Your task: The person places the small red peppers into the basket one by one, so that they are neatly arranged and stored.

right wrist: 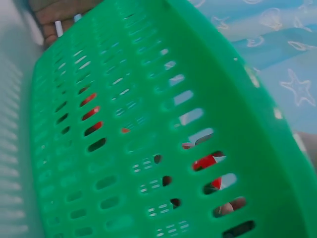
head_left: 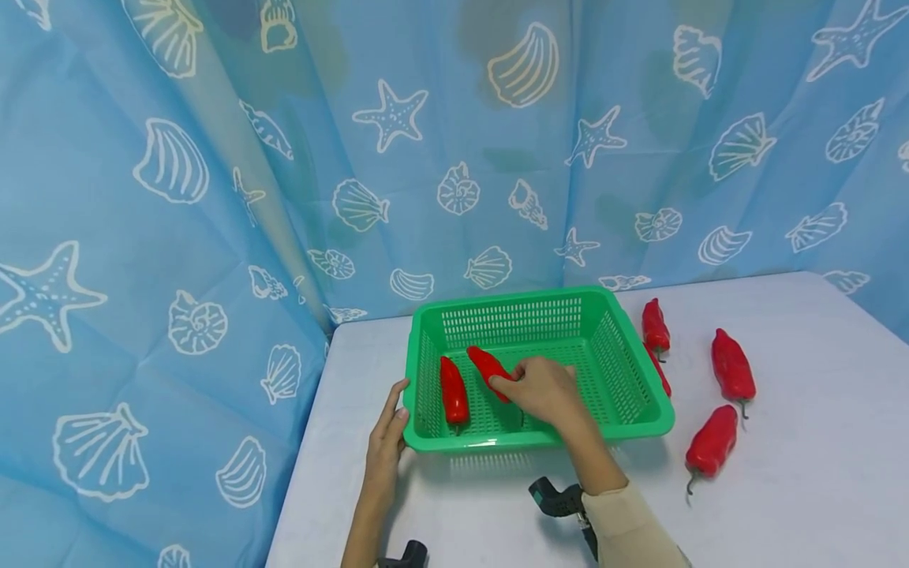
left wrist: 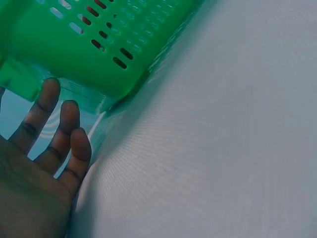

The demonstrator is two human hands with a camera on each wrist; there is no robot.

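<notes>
A green plastic basket [head_left: 490, 443] with slotted walls stands on the table. My right hand [head_left: 545, 388] reaches over its front rim and pinches a red pepper [head_left: 487, 363] by its near end, inside the basket. To the left of that, another red pepper [head_left: 454, 390] lies on the basket floor. A dark stem shows below the right hand; whose it is I cannot tell. My left hand [head_left: 386, 443] touches the left side of the basket, and in the left wrist view its fingers [left wrist: 69, 119] are extended beside the wall. Through the slots in the right wrist view, bits of red show.
Right of the basket, several red peppers lie on the white table [head_left: 817, 410]: one at the back [head_left: 655, 325], one farther right [head_left: 733, 367], one nearer the front [head_left: 712, 442], and one partly hidden by the basket [head_left: 660, 375]. A blue shell-patterned curtain [head_left: 440, 260] hangs behind.
</notes>
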